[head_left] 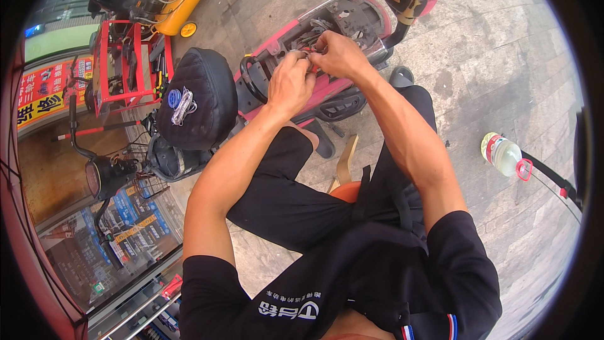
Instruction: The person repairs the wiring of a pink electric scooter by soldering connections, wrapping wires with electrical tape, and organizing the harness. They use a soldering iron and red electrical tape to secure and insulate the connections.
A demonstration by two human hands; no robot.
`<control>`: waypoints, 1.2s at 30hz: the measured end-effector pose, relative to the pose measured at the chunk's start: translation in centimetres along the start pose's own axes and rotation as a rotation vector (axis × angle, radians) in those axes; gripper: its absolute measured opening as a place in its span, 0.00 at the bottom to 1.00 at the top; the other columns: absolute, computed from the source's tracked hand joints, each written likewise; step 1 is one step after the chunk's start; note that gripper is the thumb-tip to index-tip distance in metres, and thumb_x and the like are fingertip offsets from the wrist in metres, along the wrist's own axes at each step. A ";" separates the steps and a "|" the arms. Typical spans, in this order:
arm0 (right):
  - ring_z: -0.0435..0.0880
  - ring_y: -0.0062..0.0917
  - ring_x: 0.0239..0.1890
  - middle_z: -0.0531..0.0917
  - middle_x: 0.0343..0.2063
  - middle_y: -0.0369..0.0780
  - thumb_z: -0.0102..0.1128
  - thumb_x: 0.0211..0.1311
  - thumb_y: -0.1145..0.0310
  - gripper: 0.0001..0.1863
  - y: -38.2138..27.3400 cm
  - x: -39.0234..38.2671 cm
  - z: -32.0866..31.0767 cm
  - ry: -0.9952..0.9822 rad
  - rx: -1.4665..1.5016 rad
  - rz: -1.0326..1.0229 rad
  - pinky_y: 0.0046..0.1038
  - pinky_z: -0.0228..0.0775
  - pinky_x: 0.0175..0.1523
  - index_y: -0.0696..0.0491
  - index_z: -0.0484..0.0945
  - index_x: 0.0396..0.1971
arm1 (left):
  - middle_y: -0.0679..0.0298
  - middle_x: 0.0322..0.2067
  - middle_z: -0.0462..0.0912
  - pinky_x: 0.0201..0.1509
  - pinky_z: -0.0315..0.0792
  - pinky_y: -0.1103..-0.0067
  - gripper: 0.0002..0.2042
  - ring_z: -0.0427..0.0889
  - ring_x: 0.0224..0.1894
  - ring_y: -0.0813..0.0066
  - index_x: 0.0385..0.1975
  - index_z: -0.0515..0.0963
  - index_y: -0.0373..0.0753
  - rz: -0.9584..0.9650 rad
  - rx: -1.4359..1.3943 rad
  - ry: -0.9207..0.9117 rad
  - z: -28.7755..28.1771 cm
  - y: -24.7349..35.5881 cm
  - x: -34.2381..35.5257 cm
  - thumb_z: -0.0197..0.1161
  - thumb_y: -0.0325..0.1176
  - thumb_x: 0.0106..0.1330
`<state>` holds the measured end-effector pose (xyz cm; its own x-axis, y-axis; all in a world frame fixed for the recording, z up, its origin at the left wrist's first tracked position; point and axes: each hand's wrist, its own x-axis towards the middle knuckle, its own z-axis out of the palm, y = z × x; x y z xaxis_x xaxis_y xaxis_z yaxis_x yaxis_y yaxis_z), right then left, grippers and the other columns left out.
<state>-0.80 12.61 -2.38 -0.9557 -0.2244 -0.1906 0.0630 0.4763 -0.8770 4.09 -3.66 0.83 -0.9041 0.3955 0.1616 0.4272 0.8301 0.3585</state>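
Observation:
My left hand (290, 85) and my right hand (340, 55) meet over the opened body of a pink electric scooter (274, 47). Both are closed, thumbs and fingertips pinched together around thin wires (313, 51), with some red showing between them. The exact ends in my fingers are too small to make out. More grey and dark wiring (321, 25) lies loose in the compartment beyond my hands. To the left is a black quilted seat (204, 82), bearing a blue tape roll (174, 98) and a coiled bundle of pale cable (184, 108).
A yellow air compressor (182, 3) with a red coiled hose and a red tool cart (126, 97) stand at the far left. Another scooter's handlebar and headlight (100, 176) are on the left. A large bottle of liquid (501, 154) rests on the paving at right.

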 end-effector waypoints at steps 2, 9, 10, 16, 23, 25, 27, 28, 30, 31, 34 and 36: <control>0.84 0.41 0.41 0.86 0.34 0.49 0.66 0.47 0.58 0.18 -0.2 -0.2 0.0 0.002 0.008 0.033 0.37 0.75 0.47 0.56 0.82 0.33 | 0.55 0.46 0.79 0.45 0.76 0.67 0.10 0.81 0.44 0.53 0.34 0.79 0.32 -0.060 -0.016 -0.017 0.1 0.2 0.1 0.67 0.28 0.55; 0.85 0.40 0.41 0.85 0.33 0.50 0.67 0.44 0.61 0.18 -0.5 -1.1 0.8 0.052 0.214 0.125 0.35 0.75 0.48 0.58 0.81 0.34 | 0.51 0.44 0.79 0.44 0.77 0.68 0.16 0.82 0.42 0.55 0.40 0.77 0.29 -0.145 -0.027 -0.086 -0.1 0.4 0.6 0.69 0.30 0.53; 0.85 0.40 0.42 0.85 0.33 0.50 0.67 0.43 0.62 0.19 -0.5 -1.2 1.1 0.074 0.240 0.132 0.35 0.75 0.48 0.59 0.81 0.34 | 0.51 0.43 0.79 0.43 0.77 0.68 0.16 0.83 0.41 0.56 0.40 0.77 0.29 -0.107 -0.014 -0.055 0.0 0.3 0.7 0.69 0.30 0.53; 0.85 0.41 0.40 0.85 0.32 0.51 0.67 0.44 0.63 0.18 -0.4 -1.7 1.9 0.173 0.211 0.092 0.36 0.75 0.47 0.60 0.80 0.33 | 0.51 0.37 0.81 0.38 0.79 0.71 0.15 0.86 0.35 0.65 0.42 0.74 0.28 -0.293 -0.244 -0.244 -0.5 -1.0 1.9 0.64 0.28 0.56; 0.85 0.42 0.37 0.85 0.29 0.49 0.68 0.48 0.62 0.17 -0.3 -1.9 0.9 0.100 0.202 0.026 0.36 0.75 0.43 0.60 0.78 0.33 | 0.50 0.38 0.82 0.34 0.82 0.72 0.12 0.85 0.32 0.61 0.44 0.71 0.30 -0.872 -0.910 -0.244 -1.0 -1.7 4.1 0.54 0.32 0.69; 0.85 0.42 0.36 0.84 0.28 0.48 0.69 0.48 0.61 0.18 -0.4 -2.1 1.0 0.089 0.184 0.011 0.36 0.75 0.43 0.59 0.77 0.32 | 0.56 0.31 0.83 0.28 0.78 0.78 0.13 0.85 0.29 0.70 0.42 0.73 0.32 -0.825 -0.853 -0.350 -1.5 -1.8 4.5 0.55 0.38 0.71; 0.85 0.43 0.36 0.84 0.28 0.48 0.69 0.47 0.61 0.19 -0.5 -2.4 1.3 0.101 0.190 -0.013 0.37 0.75 0.43 0.59 0.76 0.33 | 0.60 0.27 0.82 0.25 0.74 0.81 0.13 0.83 0.26 0.74 0.41 0.74 0.33 -0.769 -0.811 -0.452 -1.7 -2.1 5.2 0.56 0.39 0.72; 0.84 0.44 0.36 0.84 0.28 0.48 0.69 0.47 0.60 0.19 -0.5 -2.5 1.4 0.105 0.197 -0.021 0.37 0.75 0.43 0.59 0.75 0.33 | 0.60 0.26 0.82 0.23 0.73 0.81 0.12 0.82 0.24 0.75 0.41 0.75 0.32 -0.752 -0.767 -0.433 -1.4 -2.1 5.6 0.57 0.38 0.71; 0.84 0.44 0.36 0.84 0.28 0.48 0.70 0.47 0.60 0.21 -0.4 -2.6 1.5 0.127 0.160 -0.019 0.38 0.75 0.43 0.59 0.75 0.35 | 0.61 0.24 0.81 0.20 0.71 0.80 0.12 0.80 0.21 0.76 0.41 0.77 0.31 -0.725 -0.685 -0.400 -0.8 -2.1 6.0 0.58 0.35 0.70; 0.84 0.44 0.36 0.84 0.28 0.48 0.70 0.47 0.60 0.21 -0.4 -2.6 1.6 0.138 0.143 -0.016 0.38 0.75 0.42 0.59 0.75 0.37 | 0.61 0.24 0.81 0.21 0.72 0.80 0.12 0.79 0.21 0.77 0.41 0.77 0.31 -0.695 -0.669 -0.374 -0.5 -2.2 6.1 0.58 0.35 0.70; 0.85 0.41 0.35 0.84 0.29 0.47 0.70 0.47 0.62 0.22 -0.1 -2.6 1.7 0.184 0.122 -0.033 0.37 0.75 0.43 0.60 0.74 0.38 | 0.61 0.25 0.82 0.22 0.72 0.80 0.12 0.79 0.21 0.78 0.40 0.77 0.30 -0.663 -0.654 -0.301 0.1 -2.2 6.2 0.58 0.35 0.69; 0.84 0.40 0.35 0.83 0.30 0.47 0.68 0.48 0.63 0.22 0.2 -2.3 1.9 0.216 0.242 -0.011 0.36 0.75 0.43 0.60 0.74 0.40 | 0.61 0.26 0.82 0.22 0.74 0.80 0.11 0.80 0.22 0.78 0.40 0.77 0.30 -0.704 -0.663 -0.240 0.2 -2.0 6.0 0.58 0.34 0.69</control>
<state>1.94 11.60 -2.92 -0.9939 -0.0306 -0.1057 0.0946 0.2530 -0.9628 -2.15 -2.88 0.85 -0.8930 0.0268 -0.4492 -0.3630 0.5473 0.7542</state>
